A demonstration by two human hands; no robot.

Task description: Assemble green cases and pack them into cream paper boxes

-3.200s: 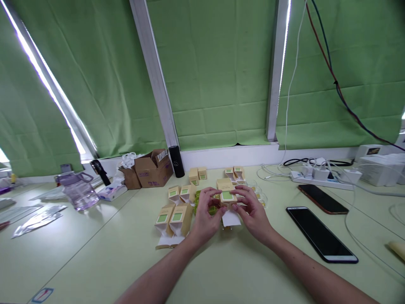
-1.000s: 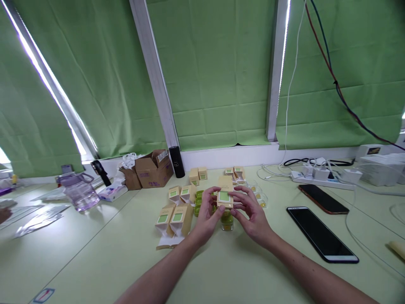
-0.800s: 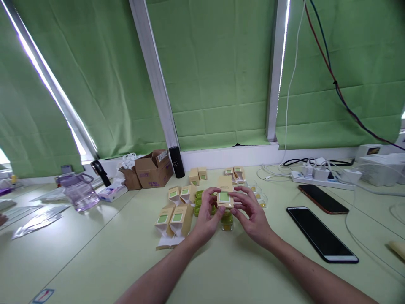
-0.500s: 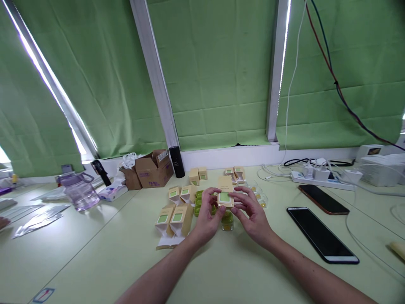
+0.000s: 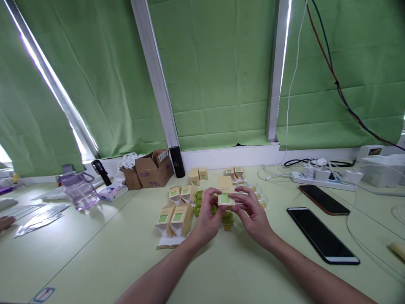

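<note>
A small tan cardboard box point(image 5: 225, 185) with a green square on its front is held up between both hands. My left hand point(image 5: 209, 213) pinches its left side, and my right hand point(image 5: 251, 213) grips the right side, thumbs low on the front. Just below the box stands a small clear container with a green top point(image 5: 227, 220). Green containers point(image 5: 198, 203) sit behind my left hand, partly hidden by it. Clear containers with yellow contents point(image 5: 261, 197) lie beyond my right hand. Left of my hands stand two similar tan boxes point(image 5: 181, 219) with white flaps spread out.
More tan boxes point(image 5: 187, 193) stand farther back. Two phones point(image 5: 321, 234) lie at right, near a power strip point(image 5: 322, 179) with cables. A purple jug point(image 5: 79, 192), brown carton point(image 5: 154, 171) and black cylinder point(image 5: 177, 162) stand at left. Another person's hand point(image 5: 6, 222) shows at the left edge.
The held box has tilted slightly, so its green front shows a little more fully. Both my hands keep nearly the same place. The other person's hand has come slightly farther into view.
</note>
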